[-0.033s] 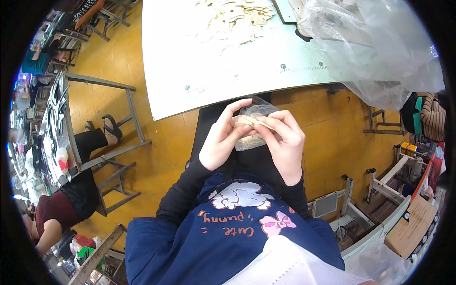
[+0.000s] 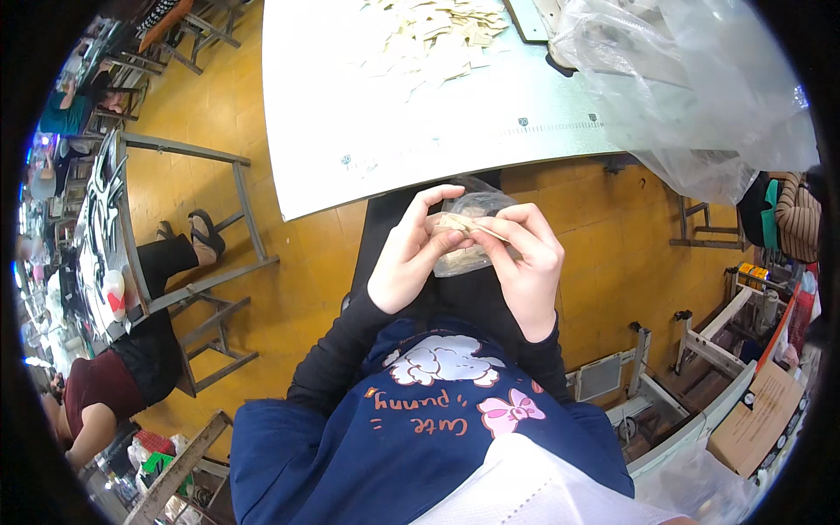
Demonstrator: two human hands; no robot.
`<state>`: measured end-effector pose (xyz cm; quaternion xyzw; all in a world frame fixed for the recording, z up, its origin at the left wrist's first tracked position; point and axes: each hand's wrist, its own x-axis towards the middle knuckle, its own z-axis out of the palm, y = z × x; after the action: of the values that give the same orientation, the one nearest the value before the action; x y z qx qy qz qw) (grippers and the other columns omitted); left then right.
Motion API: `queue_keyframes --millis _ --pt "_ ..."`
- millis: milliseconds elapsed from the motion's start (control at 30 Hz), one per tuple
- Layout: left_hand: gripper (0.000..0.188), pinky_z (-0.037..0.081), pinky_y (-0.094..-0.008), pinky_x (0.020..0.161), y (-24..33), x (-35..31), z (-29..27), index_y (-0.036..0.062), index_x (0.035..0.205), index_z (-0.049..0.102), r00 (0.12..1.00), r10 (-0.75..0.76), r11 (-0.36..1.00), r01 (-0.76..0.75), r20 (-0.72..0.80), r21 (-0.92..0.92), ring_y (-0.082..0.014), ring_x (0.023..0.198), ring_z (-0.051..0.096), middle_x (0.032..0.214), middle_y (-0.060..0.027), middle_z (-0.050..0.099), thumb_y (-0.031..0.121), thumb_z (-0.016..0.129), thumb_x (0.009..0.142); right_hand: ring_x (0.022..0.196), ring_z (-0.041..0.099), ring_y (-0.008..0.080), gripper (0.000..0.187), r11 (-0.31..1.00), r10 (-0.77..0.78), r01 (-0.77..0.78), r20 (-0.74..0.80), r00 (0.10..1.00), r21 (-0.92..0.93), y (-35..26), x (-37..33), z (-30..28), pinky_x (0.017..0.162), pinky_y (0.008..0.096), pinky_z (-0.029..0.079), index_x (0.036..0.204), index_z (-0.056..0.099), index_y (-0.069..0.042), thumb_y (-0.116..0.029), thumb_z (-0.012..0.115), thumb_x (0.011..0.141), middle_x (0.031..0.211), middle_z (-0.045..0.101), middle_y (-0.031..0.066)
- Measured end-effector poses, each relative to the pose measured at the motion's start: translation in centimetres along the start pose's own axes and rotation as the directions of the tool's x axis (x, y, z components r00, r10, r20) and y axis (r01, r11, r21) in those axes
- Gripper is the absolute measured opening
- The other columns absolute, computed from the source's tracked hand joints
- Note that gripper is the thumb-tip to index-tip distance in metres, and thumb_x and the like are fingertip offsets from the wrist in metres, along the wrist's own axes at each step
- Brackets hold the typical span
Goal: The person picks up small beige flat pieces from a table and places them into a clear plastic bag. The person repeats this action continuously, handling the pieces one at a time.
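Over my lap, just off the table's near edge, both my hands work close together. My left hand [image 2: 404, 261] is closed on several small flat cream-coloured pieces [image 2: 450, 224], its thumb across them and its index finger raised. The fingertips of my right hand [image 2: 531, 262] pinch one thin cream piece [image 2: 490, 233] beside that bunch. Behind and below the fingers sits a clear plastic bag [image 2: 455, 264] with more cream pieces in it; the hands partly hide it. What the pieces are made of I cannot tell.
On the white table [image 2: 324, 105] lies a loose heap of similar cream pieces [image 2: 437, 35]. A large clear plastic sheet [image 2: 682, 87] hangs over its right side, by a machine base [image 2: 534, 17]. A metal-framed bench [image 2: 201, 153] and a seated person [image 2: 131, 367] are at left, a cardboard box [image 2: 757, 418] at lower right.
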<state>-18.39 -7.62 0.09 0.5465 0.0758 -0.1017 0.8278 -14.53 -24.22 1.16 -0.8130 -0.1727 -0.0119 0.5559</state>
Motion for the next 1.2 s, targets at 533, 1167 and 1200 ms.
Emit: queue_keyframes --millis 533,1167,1200 --pt "0.031 0.056 -0.0212 0.086 -0.6 0.7 -1.4 -0.0007 0.129 0.056 0.991 -0.128 0.967 0.117 -0.034 -0.226 -0.0127 0.098 0.067 0.102 -0.0050 0.065 0.011 0.059 0.100 0.071 0.061 0.0176 0.025 0.986 0.127 -0.141 0.144 0.981 0.092 0.5 -0.2 -0.4 0.064 0.0290 0.051 0.110 0.068 0.003 -0.005 0.072 0.087 0.101 0.063 0.0111" --pt "0.031 0.057 -0.0277 0.089 -1.1 0.5 -2.1 -0.0039 0.127 0.059 0.994 -0.098 0.994 0.095 -0.043 -0.057 -0.0184 0.099 0.070 0.108 -0.0141 0.070 0.011 0.059 0.100 0.081 0.066 0.0261 0.019 0.990 0.094 -0.080 0.117 0.989 -0.119 1.8 -0.3 -0.5 0.070 0.0346 0.052 0.101 0.070 0.002 -0.014 0.071 0.090 0.095 0.065 0.0116" --pt "0.031 0.057 -0.0281 0.090 -0.9 0.5 -2.0 -0.0039 0.129 0.058 0.996 -0.089 0.996 0.089 -0.013 -0.014 -0.0185 0.101 0.069 0.109 -0.0137 0.070 0.010 0.058 0.101 0.081 0.066 0.0259 0.019 0.996 0.078 -0.073 0.097 0.992 -0.054 1.6 -0.4 -0.2 0.070 0.0343 0.052 0.101 0.070 0.002 -0.013 0.071 0.090 0.094 0.064 0.0114"
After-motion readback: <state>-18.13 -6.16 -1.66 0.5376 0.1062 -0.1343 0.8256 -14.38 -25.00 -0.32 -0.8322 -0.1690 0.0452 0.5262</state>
